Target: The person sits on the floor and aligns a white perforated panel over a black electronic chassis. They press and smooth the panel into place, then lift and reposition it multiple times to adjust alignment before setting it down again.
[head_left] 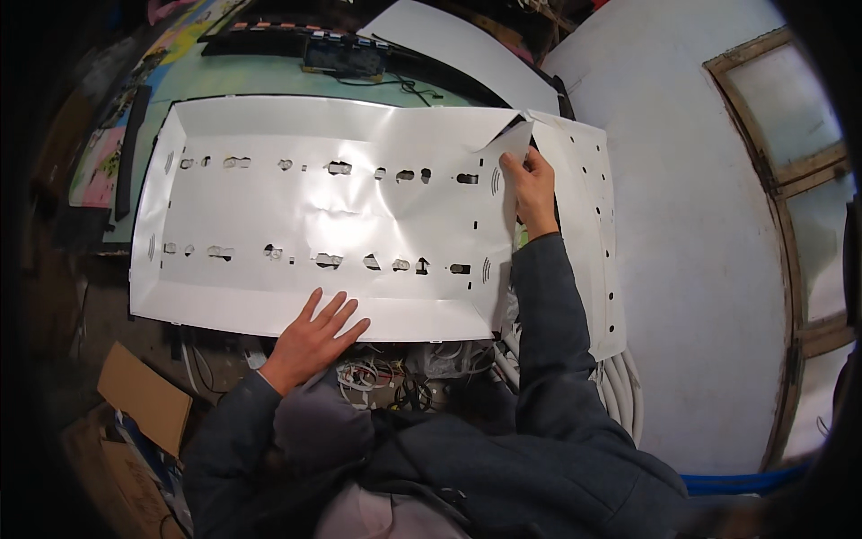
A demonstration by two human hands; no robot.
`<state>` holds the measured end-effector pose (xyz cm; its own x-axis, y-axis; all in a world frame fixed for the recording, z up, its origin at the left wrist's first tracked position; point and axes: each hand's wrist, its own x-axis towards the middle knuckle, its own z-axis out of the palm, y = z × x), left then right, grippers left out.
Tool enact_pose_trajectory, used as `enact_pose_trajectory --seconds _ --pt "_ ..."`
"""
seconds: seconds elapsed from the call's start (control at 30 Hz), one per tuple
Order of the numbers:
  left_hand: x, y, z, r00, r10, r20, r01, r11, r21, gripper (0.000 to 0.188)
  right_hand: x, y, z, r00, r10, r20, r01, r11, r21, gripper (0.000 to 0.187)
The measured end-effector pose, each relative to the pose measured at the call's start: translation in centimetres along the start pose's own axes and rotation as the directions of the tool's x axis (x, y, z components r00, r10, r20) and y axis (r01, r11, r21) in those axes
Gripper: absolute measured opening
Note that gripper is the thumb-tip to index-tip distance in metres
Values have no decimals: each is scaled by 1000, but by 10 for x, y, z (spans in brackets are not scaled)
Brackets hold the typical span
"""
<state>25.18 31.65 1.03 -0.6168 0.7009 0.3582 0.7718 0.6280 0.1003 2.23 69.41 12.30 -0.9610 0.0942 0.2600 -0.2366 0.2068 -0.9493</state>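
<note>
A large white reflector sheet (242,211) with raised sloping borders and two rows of cut-outs lies across the work surface in front of me. Creases and bright glints mark its middle. My left hand (314,340) rests on the near border, fingers spread and holding nothing. At the right end, my right hand (533,190) pinches the sheet's lifted edge between thumb and fingers. A dark gap shows under that edge, near the far right corner. Beside it stands a second white sheet (588,216) with a line of small dark holes.
Beyond the sheet lie a dark circuit board (344,58) with a cable and another white panel (467,49). Tangled wires (368,373) sit below the near edge. A cardboard piece (145,395) stands at lower left. A white wall (682,225) and wood-framed window (813,171) bound the right.
</note>
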Motion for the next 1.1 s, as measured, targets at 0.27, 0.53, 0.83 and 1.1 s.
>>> enact_pose_trajectory --seconds 0.27,0.53,0.83,1.1 --pt "0 0 -1 1000 -15 20 15 1000 21 48 -7 -17 5 985 -171 -28 163 969 -186 9" --pt "-5 2 2 999 -34 -3 34 999 42 50 11 -64 2 996 -79 -32 64 943 -326 24" --pt "6 -3 -8 991 -62 117 61 998 14 59 23 28 -5 976 -212 -42 90 577 -812 34" --pt "9 -5 -7 975 -87 202 100 993 -57 59 26 83 -13 968 -250 -16 139 592 -794 35"
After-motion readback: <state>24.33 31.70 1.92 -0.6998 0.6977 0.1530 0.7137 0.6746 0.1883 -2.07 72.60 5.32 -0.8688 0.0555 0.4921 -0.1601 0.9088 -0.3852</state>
